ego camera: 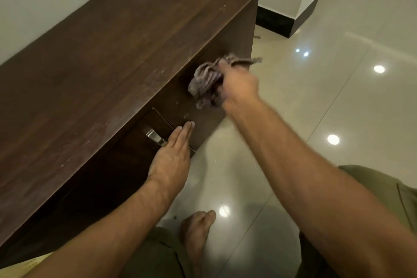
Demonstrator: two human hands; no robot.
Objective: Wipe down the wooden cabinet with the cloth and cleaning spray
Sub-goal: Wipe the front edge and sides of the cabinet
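I brace my flat, straight-fingered left hand against the dark brown wooden cabinet so my right hand, clutching the bunched grey cloth, can scrub its front.

Legible markings: none. From where I stand, the wooden cabinet, its metal handle and the cloth show no readable lettering.
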